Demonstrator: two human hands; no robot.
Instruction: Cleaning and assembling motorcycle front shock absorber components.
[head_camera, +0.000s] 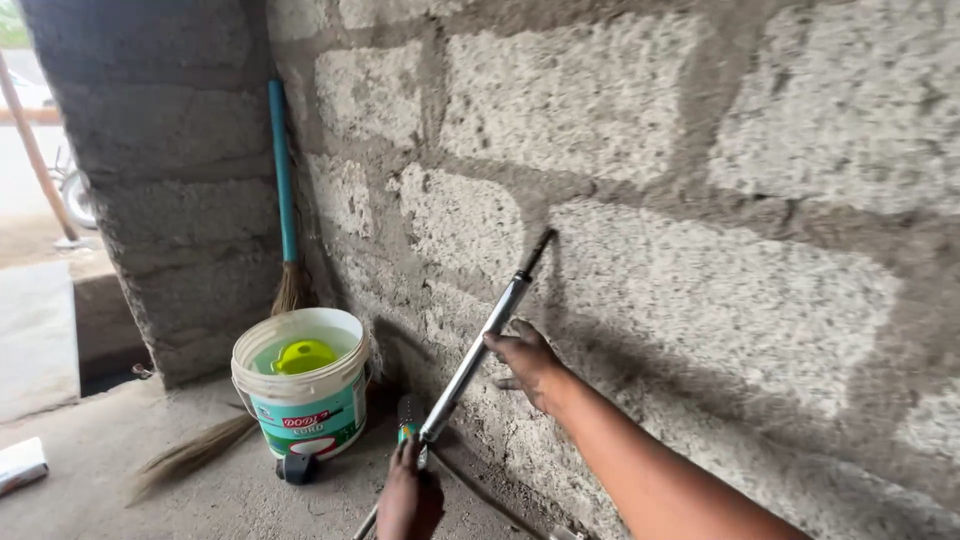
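Note:
A long silver metal rod with a dark tip leans diagonally against the rough grey block wall. My right hand rests against the rod's middle, fingers spread on its upper side. My left hand grips the rod's lower end near the floor, where a dark and green handle part shows. The rod's dark tip touches a mortar joint of the wall.
A white plastic bucket with a yellow-green scoop inside stands on the concrete floor in the corner. A broom with a teal handle leans in the corner behind it. A small black object lies in front of the bucket. An open doorway is at left.

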